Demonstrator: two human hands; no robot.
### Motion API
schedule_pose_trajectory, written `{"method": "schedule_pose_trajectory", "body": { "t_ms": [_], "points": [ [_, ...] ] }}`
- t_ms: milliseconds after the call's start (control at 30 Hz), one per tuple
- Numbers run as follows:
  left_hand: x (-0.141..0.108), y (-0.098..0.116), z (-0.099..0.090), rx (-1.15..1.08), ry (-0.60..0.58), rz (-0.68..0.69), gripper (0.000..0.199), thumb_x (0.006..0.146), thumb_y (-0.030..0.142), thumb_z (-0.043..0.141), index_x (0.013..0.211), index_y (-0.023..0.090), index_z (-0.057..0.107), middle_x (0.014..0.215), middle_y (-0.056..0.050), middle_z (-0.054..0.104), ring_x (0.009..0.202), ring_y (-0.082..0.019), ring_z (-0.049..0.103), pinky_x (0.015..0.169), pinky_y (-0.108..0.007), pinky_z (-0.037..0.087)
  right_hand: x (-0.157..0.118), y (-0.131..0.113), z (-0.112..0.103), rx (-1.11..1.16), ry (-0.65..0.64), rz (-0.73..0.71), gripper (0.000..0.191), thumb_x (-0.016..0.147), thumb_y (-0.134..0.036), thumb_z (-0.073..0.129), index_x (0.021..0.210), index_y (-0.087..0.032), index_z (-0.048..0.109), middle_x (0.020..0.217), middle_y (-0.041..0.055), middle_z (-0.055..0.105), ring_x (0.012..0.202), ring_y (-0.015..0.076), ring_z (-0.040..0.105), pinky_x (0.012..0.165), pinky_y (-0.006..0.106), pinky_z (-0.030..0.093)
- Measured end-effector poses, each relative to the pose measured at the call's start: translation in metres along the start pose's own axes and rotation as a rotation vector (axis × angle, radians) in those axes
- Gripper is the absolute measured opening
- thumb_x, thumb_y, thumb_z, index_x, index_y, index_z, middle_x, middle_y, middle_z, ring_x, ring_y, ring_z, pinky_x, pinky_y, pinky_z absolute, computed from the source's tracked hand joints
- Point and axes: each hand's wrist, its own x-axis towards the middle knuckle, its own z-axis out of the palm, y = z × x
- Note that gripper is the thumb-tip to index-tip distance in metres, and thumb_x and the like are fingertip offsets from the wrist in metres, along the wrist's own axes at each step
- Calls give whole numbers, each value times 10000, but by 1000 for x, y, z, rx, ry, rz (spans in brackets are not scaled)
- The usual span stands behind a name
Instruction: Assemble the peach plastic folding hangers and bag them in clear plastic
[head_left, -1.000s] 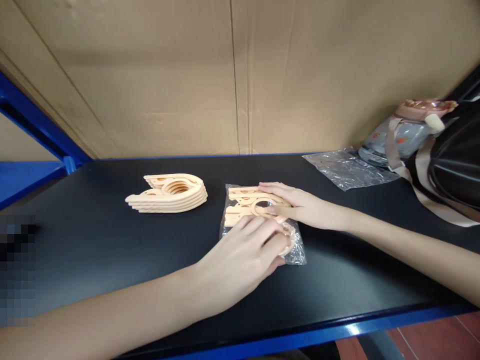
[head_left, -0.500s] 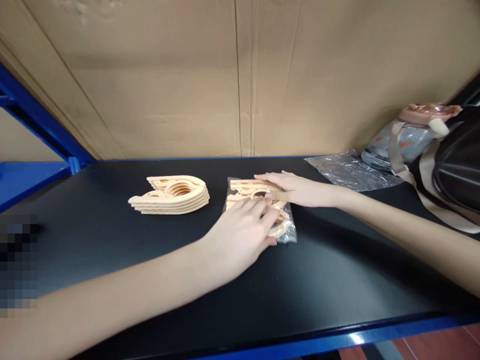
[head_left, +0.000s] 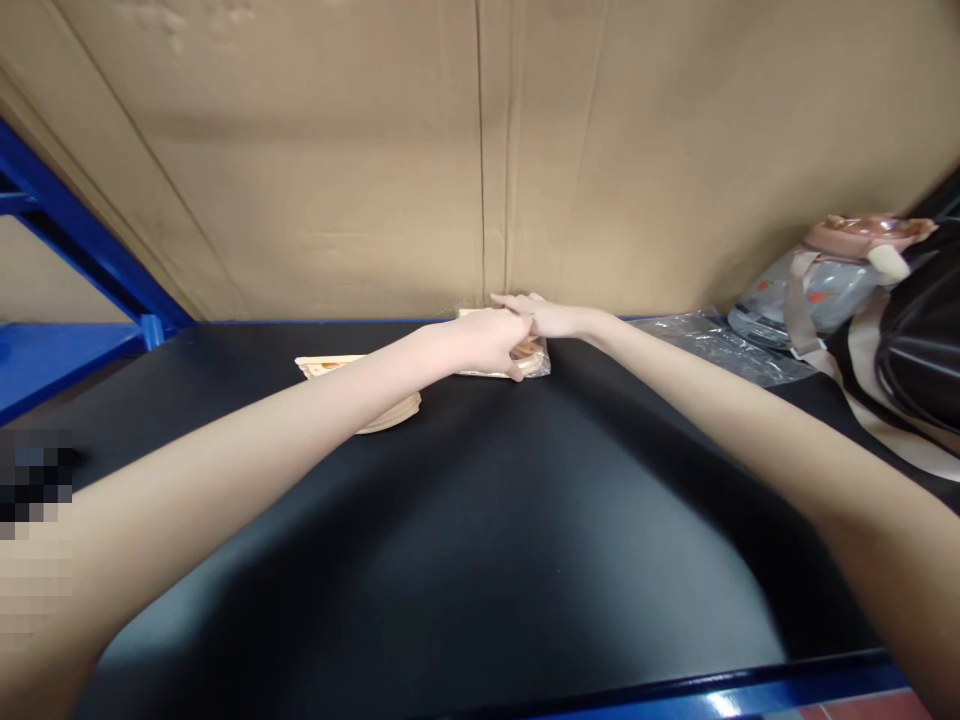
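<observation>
Near the back edge of the black tabletop lies a clear plastic bag (head_left: 534,358) with cream plastic hangers inside, close to the cardboard. My left hand (head_left: 491,340) rests over the front and top of the bag, thumb apart from the other fingers, and covers much of it. Touching the left hand, my right hand (head_left: 551,317) lies on the bag's back right part, its fingers stretched to the left. A stack of cream folding hangers (head_left: 390,412) sits to the left, partly hidden under my left forearm.
Tall cardboard (head_left: 337,160) stands along the back edge. At the right are a flat clear plastic bag (head_left: 720,345), a strapped water bottle (head_left: 825,275) and a black bag (head_left: 922,330). A blue metal frame (head_left: 82,240) rises at the left.
Both hands and the bag of hangers have moved away from me, toward the cardboard. My left forearm now covers part of the hanger stack, which has stayed in place.
</observation>
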Motion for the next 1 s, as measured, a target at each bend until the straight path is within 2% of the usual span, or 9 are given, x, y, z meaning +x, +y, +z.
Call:
{"method": "schedule_pose_trajectory", "body": {
  "t_ms": [167, 300, 433, 600, 667, 733, 800, 933, 1000],
  "points": [
    [-1, -5, 1, -24, 23, 30, 86, 776, 243, 614, 809, 173, 575, 912, -70, 671, 815, -220, 623, 667, -284, 398, -13, -4, 11, -45, 162, 48, 824, 843, -227, 493, 1562, -118, 105, 1396, 198, 465, 1204, 305, 535, 986, 472, 457],
    [1, -4, 4, -45, 45, 40, 56, 777, 227, 587, 794, 178, 564, 876, -63, 655, 790, -212, 603, 675, -287, 388, -39, -12, 4, -180, 249, 70, 537, 941, -199, 369, 1475, -146, 366, 1367, 177, 496, 1246, 317, 489, 1011, 478, 430],
    [0, -3, 2, -100, 27, 49, 114, 788, 255, 590, 873, 179, 597, 942, -57, 669, 816, -193, 607, 756, -275, 408, -86, 3, -19, -337, 239, 176, 389, 1010, -246, 311, 1188, -106, 626, 1166, 192, 619, 1137, 304, 554, 1003, 464, 418],
    [-4, -20, -12, -201, -17, 13, 531, 725, 474, 706, 1154, 180, 597, 1154, -93, 678, 1007, -242, 614, 836, -275, 425, -165, 31, -40, -482, 195, 339, 260, 954, -386, 570, 1066, -161, 636, 1080, 66, 653, 964, 197, 632, 869, 414, 513],
    [-7, -27, -15, -244, -8, -16, 604, 792, 563, 631, 1238, 160, 569, 1224, -118, 662, 1058, -247, 613, 867, -283, 435, -192, 31, -41, -506, 156, 357, 250, 976, -374, 523, 915, -168, 651, 894, 45, 672, 831, 171, 637, 833, 394, 510],
    [-15, -28, -15, -277, 39, -45, 633, 867, 603, 528, 1301, 142, 535, 1287, -143, 633, 1109, -255, 604, 907, -306, 439, -212, 18, -39, -511, 125, 338, 305, 960, -280, 494, 703, -182, 627, 616, 98, 614, 674, 239, 639, 793, 465, 466],
    [-28, -18, -11, -291, 123, -58, 613, 924, 594, 451, 1342, 149, 504, 1359, -148, 583, 1192, -267, 563, 975, -341, 420, -226, -8, -34, -502, 86, 289, 316, 923, -240, 484, 629, -229, 598, 538, 98, 585, 582, 261, 611, 790, 512, 439],
    [-71, 32, 7, -277, 344, 19, 442, 1008, 471, 382, 1320, 191, 522, 1402, -99, 544, 1243, -241, 533, 1043, -378, 409, -235, -87, -23, -501, 21, 81, 369, 943, -244, 395, 698, -240, 672, 679, 123, 666, 682, 304, 636, 792, 532, 444],
    [-98, 61, 22, -222, 327, 63, 404, 1013, 421, 414, 1292, 161, 549, 1324, -106, 607, 1184, -243, 585, 1000, -386, 466, -231, -124, -17, -496, 48, 47, 399, 972, -321, 375, 769, -214, 701, 742, 132, 678, 687, 296, 626, 712, 492, 467]
  ]
}}
